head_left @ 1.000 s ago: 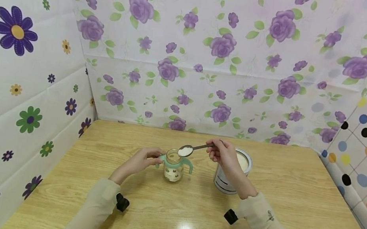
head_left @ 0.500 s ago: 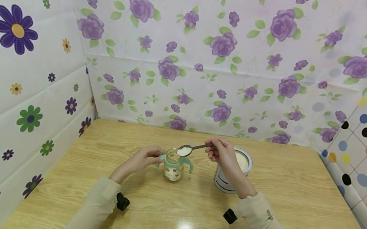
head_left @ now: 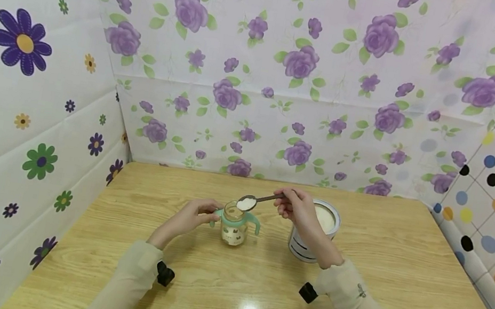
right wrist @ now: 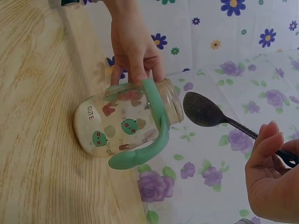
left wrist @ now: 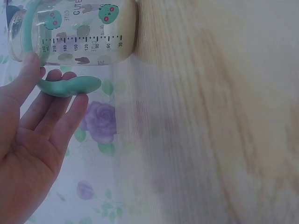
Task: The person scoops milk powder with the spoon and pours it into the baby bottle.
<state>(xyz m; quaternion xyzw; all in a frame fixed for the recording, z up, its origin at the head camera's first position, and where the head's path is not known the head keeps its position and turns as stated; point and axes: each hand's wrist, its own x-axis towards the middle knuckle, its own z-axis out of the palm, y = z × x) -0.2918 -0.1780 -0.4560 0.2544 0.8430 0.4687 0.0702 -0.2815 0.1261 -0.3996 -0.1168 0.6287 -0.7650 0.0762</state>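
A clear baby bottle (head_left: pixel 233 235) with two mint-green handles stands uncapped on the table; pale contents lie at its bottom. My left hand (head_left: pixel 192 217) holds its left handle (left wrist: pixel 70 87), fingers curled around it and thumb near the neck. With my right hand (head_left: pixel 300 211) I pinch the stem of a dark spoon (head_left: pixel 266 198). White powder (head_left: pixel 246 204) fills the spoon's bowl, which hovers over the bottle's mouth. In the right wrist view the spoon bowl (right wrist: pixel 203 110) stays just apart from the rim, its underside showing. An open can (head_left: pixel 303 248) of pale powder stands partly behind my right forearm.
The wooden table (head_left: pixel 226 286) reaches back to a flowered cloth wall (head_left: pixel 267 93). Patterned sheets also hang at the left and right sides. A black device (head_left: pixel 165 274) sits at the left wrist, another black device (head_left: pixel 308 293) at the right.
My right hand has shifted slightly left, carrying the loaded spoon farther over the bottle's mouth. The left hand, bottle and can have stayed in place.
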